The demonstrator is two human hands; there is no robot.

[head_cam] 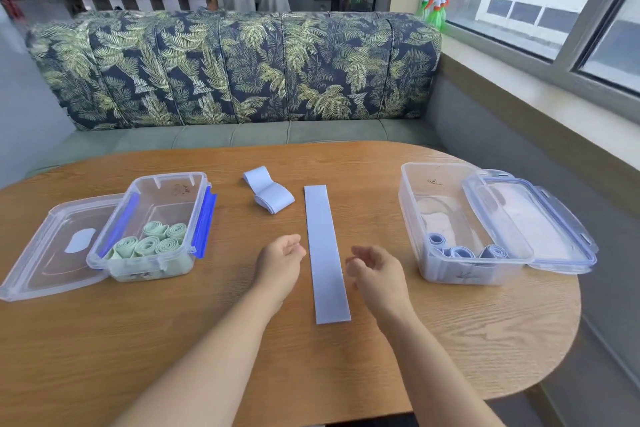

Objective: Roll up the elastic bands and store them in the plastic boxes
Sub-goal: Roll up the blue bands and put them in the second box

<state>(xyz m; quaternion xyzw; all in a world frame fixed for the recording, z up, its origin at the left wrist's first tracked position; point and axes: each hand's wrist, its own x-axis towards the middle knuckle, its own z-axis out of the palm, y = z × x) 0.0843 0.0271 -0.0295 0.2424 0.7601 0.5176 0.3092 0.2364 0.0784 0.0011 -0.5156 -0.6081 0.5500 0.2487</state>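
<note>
A: Hands?
B: Left hand [280,262], right hand [375,272]: fingers loosely curled, holding nothing.
A: Band?
B: Flat pale-blue elastic band strip [327,253] lies on the wooden desk [104,340] between them. Rolled blue bands [460,251] sit in the right clear plastic box [408,204].

Bright daylight came from window [533,0] at right; soft shadows on table [104,340], wide-angle bending at edges, background blurry.

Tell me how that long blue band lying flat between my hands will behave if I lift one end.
Probably floppy: the flat blue band is thin, and the other loose band lies slumped in soft folds. Likely light, being just a thin strip. Once rolled it may loosen; the blue rolls in the right box look slackly wound.
</note>
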